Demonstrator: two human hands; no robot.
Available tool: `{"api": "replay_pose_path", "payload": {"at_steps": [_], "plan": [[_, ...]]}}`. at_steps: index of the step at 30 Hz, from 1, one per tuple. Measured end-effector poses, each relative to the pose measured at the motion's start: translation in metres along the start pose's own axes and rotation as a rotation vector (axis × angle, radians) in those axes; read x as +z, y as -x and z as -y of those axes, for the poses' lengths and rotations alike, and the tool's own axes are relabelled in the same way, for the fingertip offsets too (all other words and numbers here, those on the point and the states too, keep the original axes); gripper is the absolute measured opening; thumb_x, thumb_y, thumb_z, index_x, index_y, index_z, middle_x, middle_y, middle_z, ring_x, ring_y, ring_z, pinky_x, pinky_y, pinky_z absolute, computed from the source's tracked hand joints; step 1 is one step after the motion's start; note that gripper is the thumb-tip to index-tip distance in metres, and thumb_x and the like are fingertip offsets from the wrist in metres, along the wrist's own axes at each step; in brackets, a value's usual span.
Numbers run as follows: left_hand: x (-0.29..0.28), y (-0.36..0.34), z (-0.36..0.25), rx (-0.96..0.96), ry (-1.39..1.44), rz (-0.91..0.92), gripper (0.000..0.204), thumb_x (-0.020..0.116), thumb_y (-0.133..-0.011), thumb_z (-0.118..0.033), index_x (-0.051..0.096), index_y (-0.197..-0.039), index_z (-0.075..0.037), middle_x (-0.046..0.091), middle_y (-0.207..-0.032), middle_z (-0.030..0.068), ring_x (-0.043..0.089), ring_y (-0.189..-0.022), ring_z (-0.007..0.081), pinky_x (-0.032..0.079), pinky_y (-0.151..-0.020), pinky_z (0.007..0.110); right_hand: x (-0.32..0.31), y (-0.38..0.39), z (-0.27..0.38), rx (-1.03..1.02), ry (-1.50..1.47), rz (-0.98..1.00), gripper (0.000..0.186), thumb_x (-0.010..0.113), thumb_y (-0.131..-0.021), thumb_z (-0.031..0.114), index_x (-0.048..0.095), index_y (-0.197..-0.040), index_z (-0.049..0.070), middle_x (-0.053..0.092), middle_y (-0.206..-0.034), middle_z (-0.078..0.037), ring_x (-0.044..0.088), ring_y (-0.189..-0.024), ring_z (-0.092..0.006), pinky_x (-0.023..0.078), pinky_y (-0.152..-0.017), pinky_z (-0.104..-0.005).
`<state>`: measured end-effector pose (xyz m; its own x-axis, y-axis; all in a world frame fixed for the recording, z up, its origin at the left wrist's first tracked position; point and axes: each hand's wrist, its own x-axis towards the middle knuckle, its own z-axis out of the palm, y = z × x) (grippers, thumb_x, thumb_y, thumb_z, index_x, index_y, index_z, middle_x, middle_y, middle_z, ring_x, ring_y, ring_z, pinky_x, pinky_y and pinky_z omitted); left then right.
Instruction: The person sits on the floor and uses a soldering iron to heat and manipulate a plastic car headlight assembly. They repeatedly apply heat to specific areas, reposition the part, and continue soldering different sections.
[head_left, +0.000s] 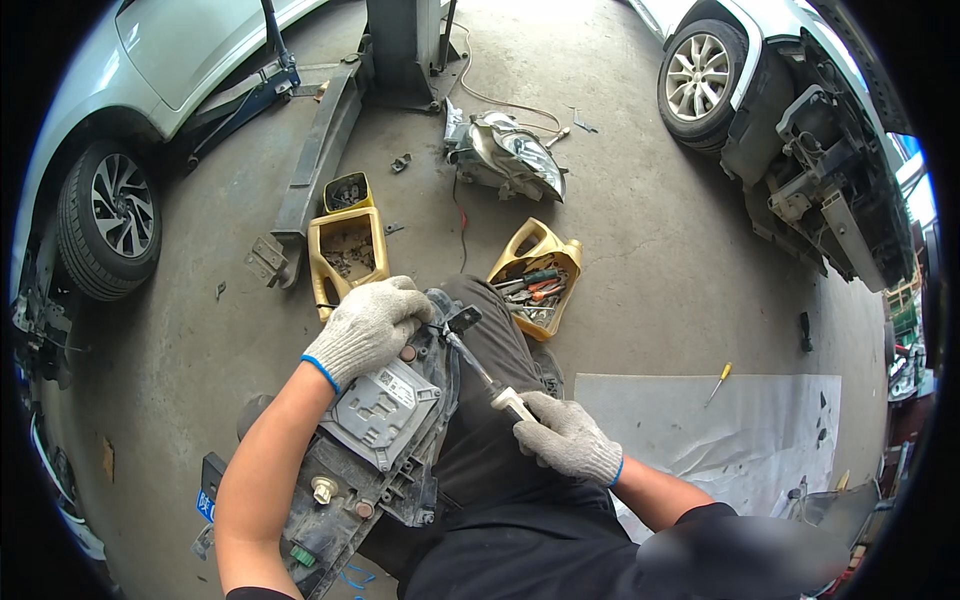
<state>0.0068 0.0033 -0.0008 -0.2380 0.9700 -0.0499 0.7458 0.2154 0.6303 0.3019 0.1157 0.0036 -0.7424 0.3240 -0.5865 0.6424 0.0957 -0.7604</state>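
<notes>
A grey and black headlight housing lies across my lap, with a silver cover plate on its upper side. My left hand, in a knitted glove with a blue cuff, is closed at the housing's far end. A thin black strip seems to run out from its curled fingers. My right hand, gloved alike, grips a pale-handled tool with a long metal shaft. The shaft's tip meets the housing beside a small black tab; the exact contact is too small to make out.
Ahead stand a cut-open yellow jug of small parts, a yellow tub and another jug of hand tools. Beyond lies a headlight. A yellow screwdriver rests on a pale sheet. Cars flank a lift post.
</notes>
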Motion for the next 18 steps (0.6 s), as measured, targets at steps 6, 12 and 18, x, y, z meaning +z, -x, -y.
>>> {"api": "replay_pose_path", "payload": {"at_steps": [6, 12, 18], "plan": [[0.001, -0.001, 0.0, -0.004, 0.01, 0.0, 0.013, 0.071, -0.088, -0.003, 0.076, -0.1, -0.004, 0.071, -0.104, 0.0118, 0.071, -0.099, 0.0337, 0.057, -0.088, 0.04, 0.003, -0.003, -0.012, -0.119, -0.009, -0.014, 0.037, 0.061, -0.1, 0.027, 0.063, -0.134, 0.01, 0.069, -0.08, -0.003, 0.064, -0.062, -0.0117, 0.053, -0.059, -0.0302], [0.0, 0.0, -0.001, 0.001, 0.009, 0.0, 0.014, 0.072, -0.088, -0.003, 0.077, -0.101, -0.004, 0.071, -0.104, 0.012, 0.072, -0.098, 0.0336, 0.057, -0.088, 0.04, 0.003, -0.001, -0.007, -0.07, 0.06, -0.017, 0.043, 0.06, -0.1, 0.031, 0.062, -0.136, 0.008, 0.072, -0.095, -0.023, 0.073, -0.089, -0.0405, 0.054, -0.08, -0.0487], [0.0, 0.0, -0.001, -0.001, 0.018, -0.003, 0.014, 0.072, -0.088, -0.003, 0.077, -0.101, -0.004, 0.072, -0.102, 0.0125, 0.072, -0.098, 0.0337, 0.057, -0.087, 0.04, 0.004, 0.0, -0.005, -0.073, 0.132, -0.035, 0.043, 0.059, -0.1, 0.034, 0.061, -0.135, 0.009, 0.072, -0.096, -0.025, 0.072, -0.091, -0.044, 0.054, -0.08, -0.051]]}}
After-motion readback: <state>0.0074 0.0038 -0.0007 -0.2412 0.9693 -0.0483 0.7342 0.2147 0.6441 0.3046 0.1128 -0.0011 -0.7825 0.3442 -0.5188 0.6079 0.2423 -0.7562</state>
